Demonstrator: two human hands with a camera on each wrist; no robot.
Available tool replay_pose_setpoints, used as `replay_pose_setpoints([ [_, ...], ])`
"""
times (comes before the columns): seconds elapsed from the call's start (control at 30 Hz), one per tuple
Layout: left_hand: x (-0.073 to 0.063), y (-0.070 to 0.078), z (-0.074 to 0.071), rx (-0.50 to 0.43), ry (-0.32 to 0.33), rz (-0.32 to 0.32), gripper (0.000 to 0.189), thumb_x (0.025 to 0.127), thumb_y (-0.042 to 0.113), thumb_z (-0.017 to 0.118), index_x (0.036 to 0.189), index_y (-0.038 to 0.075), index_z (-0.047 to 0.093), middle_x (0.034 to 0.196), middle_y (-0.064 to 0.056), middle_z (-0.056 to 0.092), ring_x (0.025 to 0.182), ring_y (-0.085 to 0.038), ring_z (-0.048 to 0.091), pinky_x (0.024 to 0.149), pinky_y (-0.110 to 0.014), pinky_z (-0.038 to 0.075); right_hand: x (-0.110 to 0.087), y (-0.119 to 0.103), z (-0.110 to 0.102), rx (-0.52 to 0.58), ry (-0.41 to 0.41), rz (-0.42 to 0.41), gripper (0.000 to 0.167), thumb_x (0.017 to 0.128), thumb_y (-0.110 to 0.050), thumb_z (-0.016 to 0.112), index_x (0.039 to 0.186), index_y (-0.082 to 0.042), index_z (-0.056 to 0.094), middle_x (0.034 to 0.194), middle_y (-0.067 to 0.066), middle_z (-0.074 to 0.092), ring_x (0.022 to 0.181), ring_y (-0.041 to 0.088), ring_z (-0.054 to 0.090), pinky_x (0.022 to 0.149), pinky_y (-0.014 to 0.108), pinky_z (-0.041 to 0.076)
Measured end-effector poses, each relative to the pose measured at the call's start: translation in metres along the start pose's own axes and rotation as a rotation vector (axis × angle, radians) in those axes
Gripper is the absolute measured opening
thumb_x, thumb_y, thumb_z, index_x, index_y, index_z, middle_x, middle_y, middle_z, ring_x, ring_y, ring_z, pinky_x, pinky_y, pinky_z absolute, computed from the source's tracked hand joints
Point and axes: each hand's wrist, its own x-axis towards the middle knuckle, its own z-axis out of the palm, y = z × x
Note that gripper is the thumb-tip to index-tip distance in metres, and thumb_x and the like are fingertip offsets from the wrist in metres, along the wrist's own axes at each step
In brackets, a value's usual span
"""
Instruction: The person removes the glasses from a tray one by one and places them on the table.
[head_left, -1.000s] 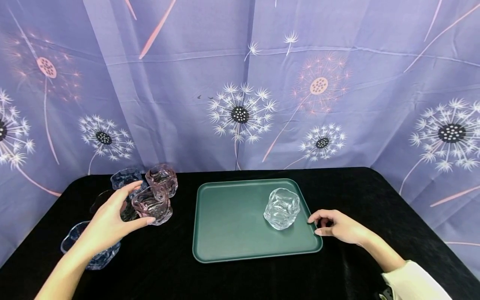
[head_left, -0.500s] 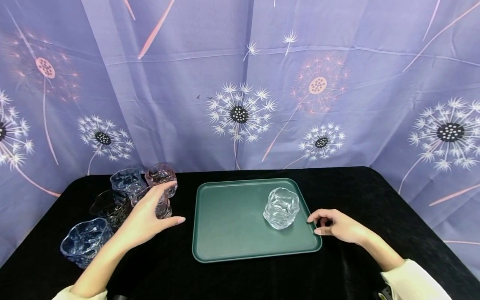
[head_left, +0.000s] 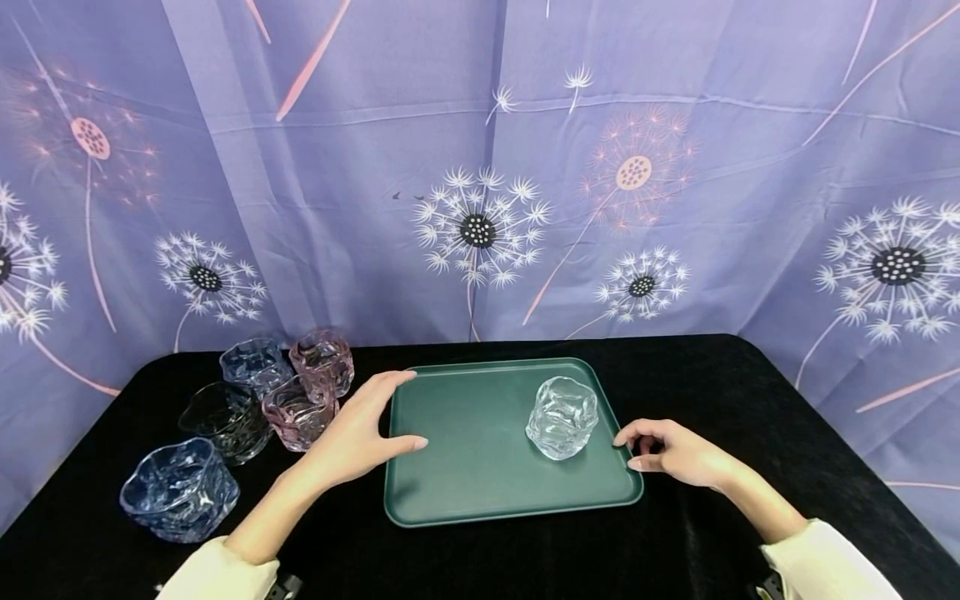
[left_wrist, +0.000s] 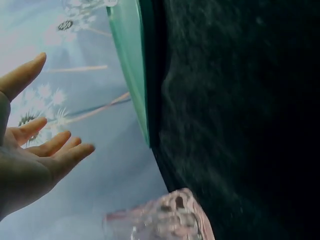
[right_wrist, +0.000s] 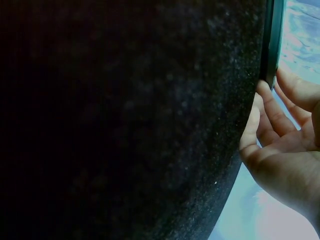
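Observation:
A green rectangular tray (head_left: pixel 461 450) lies on the black-covered table, with a clear, wavy-sided glass (head_left: pixel 564 419) on its right half. My left hand (head_left: pixel 358 442) hovers at the tray's left side, fingers and thumb spread apart and holding nothing; its fingertips reach over the rim. The left wrist view also shows this hand (left_wrist: pixel 37 162) bare, with a pink glass (left_wrist: pixel 172 220) below it. At the tray's lower right edge, my right hand (head_left: pixel 678 454) pinches the rim between thumb and curled fingers (right_wrist: pixel 274 112).
On the left stand several tinted glasses: a blue one (head_left: pixel 180 492) in front, a smoky one (head_left: pixel 228 423), another blue one (head_left: pixel 255 364), and two pink ones, the nearer pink glass (head_left: pixel 296 414) close to my left forearm. A purple dandelion-print curtain (head_left: pixel 360 208) hangs behind the table.
My left hand has moved right, away from the pink glasses to the tray's left edge, still holding nothing. The right hand, the tray and the clear glass have stayed in place.

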Motion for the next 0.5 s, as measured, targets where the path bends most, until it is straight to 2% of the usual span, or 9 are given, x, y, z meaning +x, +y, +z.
replay_pose_setpoints([
  [0.2,0.010,0.007,0.012,-0.038,-0.047,-0.026,0.070,0.074,0.027,0.077,0.132,0.005,0.045,0.127,-0.012,0.049,0.108,-0.029,0.052,0.084,-0.041,0.046,-0.001,-0.002,-0.001,0.014,0.001,0.000,0.024,0.083,-0.005,0.063,0.105,0.003,0.059,0.077,0.004,0.052,0.068,0.007,0.048,0.055,0.022,0.043],
  [0.33,0.017,0.013,0.020,-0.064,-0.075,-0.044,0.071,0.074,0.028,0.077,0.133,0.006,0.044,0.129,-0.011,0.048,0.111,-0.029,0.051,0.088,-0.044,0.043,-0.001,-0.002,0.000,0.012,0.008,-0.002,0.024,0.083,-0.006,0.064,0.105,0.002,0.059,0.077,0.004,0.052,0.068,0.008,0.048,0.055,0.022,0.043],
  [0.5,0.026,0.018,0.033,-0.057,-0.110,-0.029,0.072,0.074,0.029,0.077,0.133,0.007,0.044,0.129,-0.010,0.048,0.114,-0.028,0.048,0.091,-0.044,0.041,-0.001,-0.002,0.000,0.009,0.008,0.007,0.024,0.083,-0.006,0.064,0.105,0.002,0.059,0.077,0.005,0.052,0.068,0.008,0.048,0.055,0.022,0.042],
])
